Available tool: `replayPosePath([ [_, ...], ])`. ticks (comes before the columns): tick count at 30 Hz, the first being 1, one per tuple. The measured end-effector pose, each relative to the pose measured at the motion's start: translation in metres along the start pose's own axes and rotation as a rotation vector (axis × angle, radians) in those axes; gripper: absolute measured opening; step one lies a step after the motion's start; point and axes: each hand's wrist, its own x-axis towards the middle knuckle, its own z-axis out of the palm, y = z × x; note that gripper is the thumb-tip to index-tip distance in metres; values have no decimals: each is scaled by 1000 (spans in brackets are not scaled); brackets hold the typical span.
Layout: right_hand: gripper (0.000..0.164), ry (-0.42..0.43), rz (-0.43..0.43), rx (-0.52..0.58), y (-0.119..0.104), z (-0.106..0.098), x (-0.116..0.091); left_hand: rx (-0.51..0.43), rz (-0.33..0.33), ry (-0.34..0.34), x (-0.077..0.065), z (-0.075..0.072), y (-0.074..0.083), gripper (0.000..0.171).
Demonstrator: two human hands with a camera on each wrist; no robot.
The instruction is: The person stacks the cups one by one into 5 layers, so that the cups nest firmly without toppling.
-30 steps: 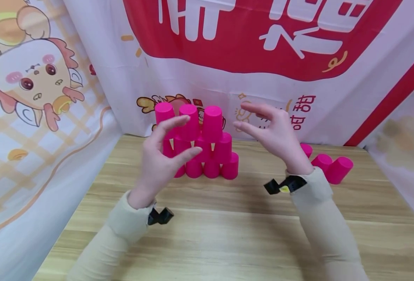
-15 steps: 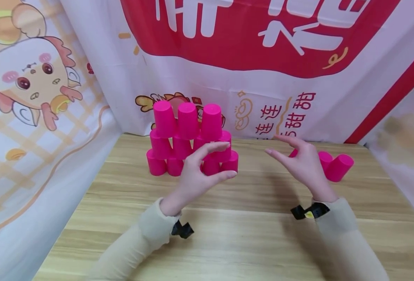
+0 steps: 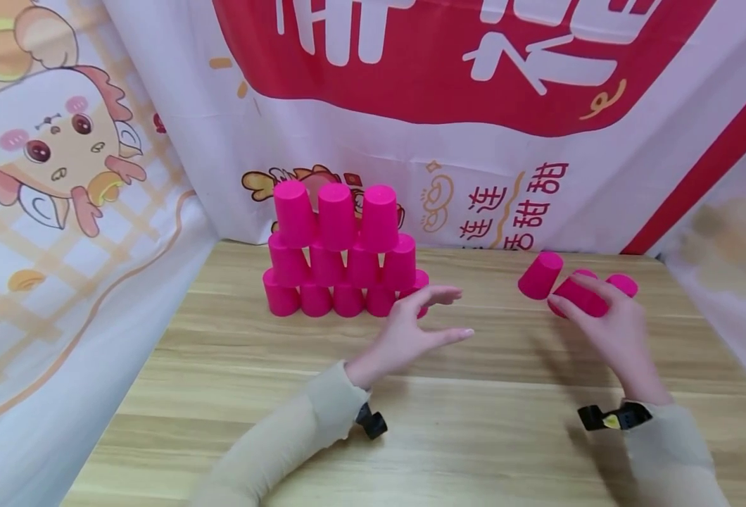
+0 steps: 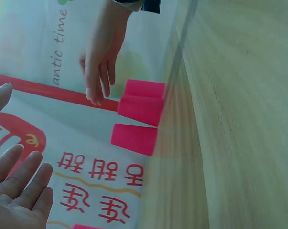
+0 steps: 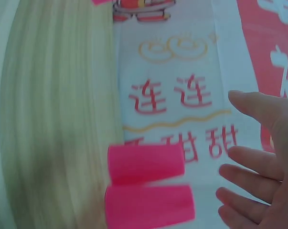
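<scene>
Pink cups stand upside down in a three-row stack (image 3: 326, 264) left of centre, with three cups in the top row. My left hand (image 3: 407, 338), thumb and fingers spread apart with nothing between them, is in front of the stack's lower right end and overlaps it in the head view. Over at the right, my right hand (image 3: 607, 324) overlaps the middle (image 3: 580, 299) of three loose pink cups. Both wrist views show this hand (image 5: 258, 167) apart from the cups (image 5: 149, 207), its fingers loosely extended and holding nothing. The leftmost loose cup (image 3: 540, 274) stands beside its fingertips.
The wooden table (image 3: 449, 436) meets a white cloth backdrop (image 3: 405, 155) with a red printed panel at the back. A patterned cloth (image 3: 81, 282) closes off the left side. Another loose cup (image 3: 622, 284) stands partly behind my right hand.
Both hands have moved right and down, the left from in front of the stack's upper rows, the right over to the loose cups. The stack stays as it was; the head view shifts slightly.
</scene>
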Motion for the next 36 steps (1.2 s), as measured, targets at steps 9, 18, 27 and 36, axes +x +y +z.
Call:
replayPosePath([
  [9,80,30,78,-34,24,-7,12,-44,-24,5,28,33,-19,60],
  [18,81,-32,102,-58,38,-1,38,8,-63,-17,60,56,-14,62],
  [27,72,-94,86,-144,47,2,44,43,-92,2,98,68,-15,57],
  [36,65,-38,84,-171,54,3,65,59,-103,7,104,70,-23,58],
])
